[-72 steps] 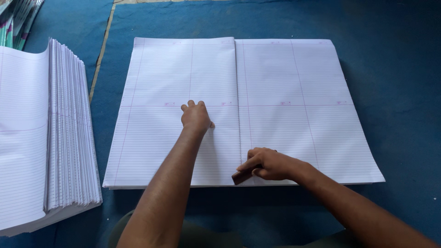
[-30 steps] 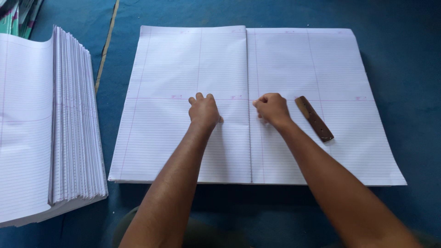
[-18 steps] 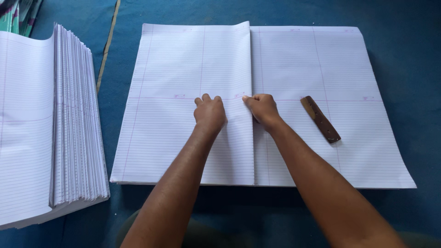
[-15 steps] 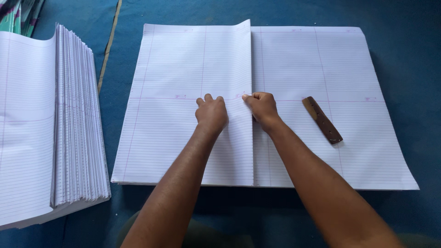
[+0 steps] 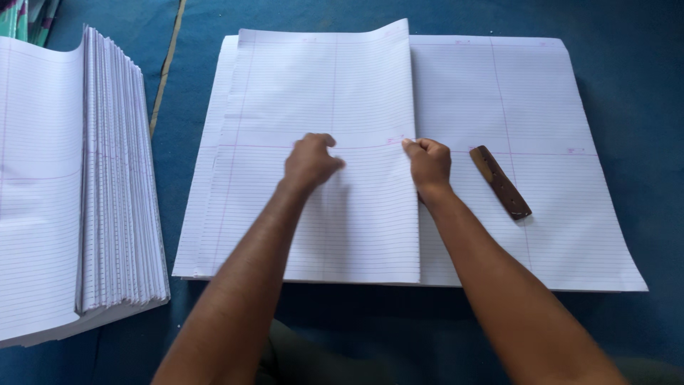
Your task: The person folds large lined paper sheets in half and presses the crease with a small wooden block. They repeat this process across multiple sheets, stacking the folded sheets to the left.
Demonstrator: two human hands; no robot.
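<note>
**Folded sheet edge pinched at mid-page, both hands on the paper**

The top ruled sheet (image 5: pixel 335 164) lies directly ahead of the person on the spread stack of ruled paper (image 5: pixel 541 107), which rests on a blue surface (image 5: pixel 627 64). Its long axis runs away from the person, and its free edge stands along the stack's centre line. The right hand (image 5: pixel 429 162) is at that edge, fingertips closed in a pinch on it about halfway up. The left hand (image 5: pixel 311 161) rests on the sheet's face just beside, fingers loosely curled, pressing down rather than gripping. One brown wooden stick (image 5: pixel 500 182) lies on the right half, near the right hand, slanted. One tall pile of folded sheets (image 5: pixel 78 185) sits well apart to the left. Two hands, one stick, two paper stacks
</note>
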